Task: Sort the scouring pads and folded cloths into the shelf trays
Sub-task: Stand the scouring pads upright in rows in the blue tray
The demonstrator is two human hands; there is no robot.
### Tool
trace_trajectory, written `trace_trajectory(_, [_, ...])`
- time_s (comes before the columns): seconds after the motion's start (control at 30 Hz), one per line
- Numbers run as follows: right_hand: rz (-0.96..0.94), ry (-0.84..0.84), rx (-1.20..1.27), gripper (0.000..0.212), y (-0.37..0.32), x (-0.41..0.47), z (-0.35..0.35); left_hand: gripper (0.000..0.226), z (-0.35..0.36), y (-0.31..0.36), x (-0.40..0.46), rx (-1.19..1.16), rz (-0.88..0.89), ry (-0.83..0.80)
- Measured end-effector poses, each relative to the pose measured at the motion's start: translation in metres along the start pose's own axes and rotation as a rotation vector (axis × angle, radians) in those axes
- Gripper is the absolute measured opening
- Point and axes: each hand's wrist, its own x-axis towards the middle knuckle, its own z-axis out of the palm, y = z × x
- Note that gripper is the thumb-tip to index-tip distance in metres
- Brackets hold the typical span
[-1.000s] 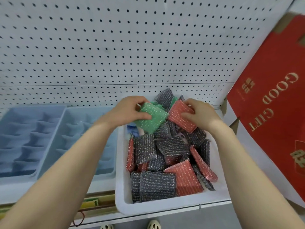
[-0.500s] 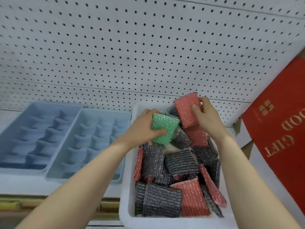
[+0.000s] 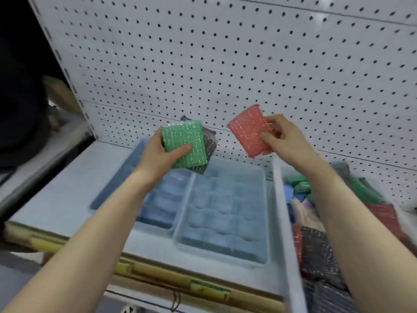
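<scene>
The left hand pinches a green scouring pad stacked on a grey pad, thumb across the face, above the divided blue trays at 6 o'clock. The right hand pinches a red scouring pad by its 3 o'clock edge. The pads appear light, soft and compressible; grip across opposite faces near an edge.

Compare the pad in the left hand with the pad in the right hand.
The green pad sits in the left hand with a dark grey pad stacked behind it; the red pad is alone in the right hand. The green pad hangs above the blue trays; the red pad is higher, before the pegboard. Both are glittery rectangles in clear wrap, thumb in front.
</scene>
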Motion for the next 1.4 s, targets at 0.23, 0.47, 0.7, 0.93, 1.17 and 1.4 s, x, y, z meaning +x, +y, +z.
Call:
trace_trajectory(0.23, [0.023, 0.035, -0.028, 0.025, -0.044, 0.037, 0.165, 0.051, -0.15, -0.047, 0.055, -0.083, -0.082, 0.159])
trace_trajectory(0.47, [-0.008, 0.031, -0.309, 0.029, -0.047, 0.07, 0.263, 0.046, -0.196, -0.08, 0.088, -0.079, -0.12, 0.214])
trace_trajectory(0.7, [-0.078, -0.023, -0.584, 0.036, -0.034, 0.1, 0.315, 0.042, -0.204, -0.095, 0.102, -0.162, -0.148, 0.208])
trace_trajectory(0.93, [-0.216, 0.056, -0.57, 0.017, -0.021, 0.101, 0.329, 0.047, -0.203, -0.096, 0.107, -0.165, -0.164, 0.154])
trace_trajectory(1.17, [-0.238, 0.028, -0.556, 0.022, -0.024, 0.106, 0.322, 0.043, -0.193, -0.093, 0.106, -0.17, -0.163, 0.078])
trace_trajectory(1.4, [0.255, -0.317, 0.53, 0.019, -0.062, 0.112, 0.284, 0.049, -0.181, -0.088, 0.101, -0.158, -0.179, -0.115])
